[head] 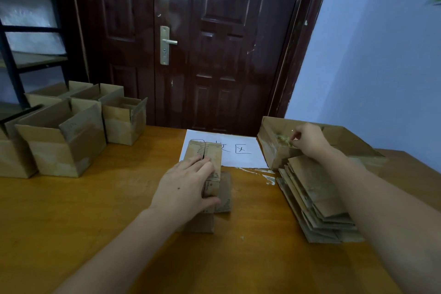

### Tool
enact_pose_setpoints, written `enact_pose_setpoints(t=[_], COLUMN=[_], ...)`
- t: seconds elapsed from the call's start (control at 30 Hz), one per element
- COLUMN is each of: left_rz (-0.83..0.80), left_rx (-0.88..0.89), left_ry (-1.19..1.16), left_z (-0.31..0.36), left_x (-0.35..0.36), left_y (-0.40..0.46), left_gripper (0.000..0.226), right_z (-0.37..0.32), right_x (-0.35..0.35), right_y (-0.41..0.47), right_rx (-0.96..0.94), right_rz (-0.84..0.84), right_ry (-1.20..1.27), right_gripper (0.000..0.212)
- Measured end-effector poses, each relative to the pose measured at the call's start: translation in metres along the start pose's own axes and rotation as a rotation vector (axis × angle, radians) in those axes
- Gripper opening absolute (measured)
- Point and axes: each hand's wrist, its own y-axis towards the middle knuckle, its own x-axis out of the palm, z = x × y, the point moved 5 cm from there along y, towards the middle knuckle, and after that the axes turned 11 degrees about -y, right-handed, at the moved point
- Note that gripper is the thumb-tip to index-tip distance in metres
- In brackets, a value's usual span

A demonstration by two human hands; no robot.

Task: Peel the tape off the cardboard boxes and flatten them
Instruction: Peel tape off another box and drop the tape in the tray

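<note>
While the wooden table (95,210) carries everything, open boxes (64,136) stand far left w/ flaps up; a bin box (269,143) sits far right, flattened stack (317,198) just in front. Centre: small box (210,157), partly on a white sheet (241,150). Left hand (186,188) grips it, thumb round the near end. Right hand (310,139) over the bin, grip pinching a tape scrap (285,139)
</note>
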Motion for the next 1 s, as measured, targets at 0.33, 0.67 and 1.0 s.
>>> enact_pose_setpoints(t=[0.33, 0.67, 1.0], left_rz=[0.006, 0.016, -0.106], left_rx=[-0.005, 0.0, 0.005], left_ry=[0.013, 0.017, -0.166], left_z=[0.001, 0.0, -0.004], left_x=[-0.001, 0.0, -0.016], left_y=[0.0, 0.0, -0.005], left_gripper=[0.074, 0.07, 0.072], right_z=[-0.009, -0.037, -0.175], right_x=[0.005, -0.023, -0.011], right_y=[-0.007, -0.033, -0.152], right_rx=[-0.084, -0.162, -0.64], right_rz=[-0.212, -0.159, -0.369], right_ry=[-0.078, -0.111, -0.102], right_gripper=[0.053, 0.053, 0.093])
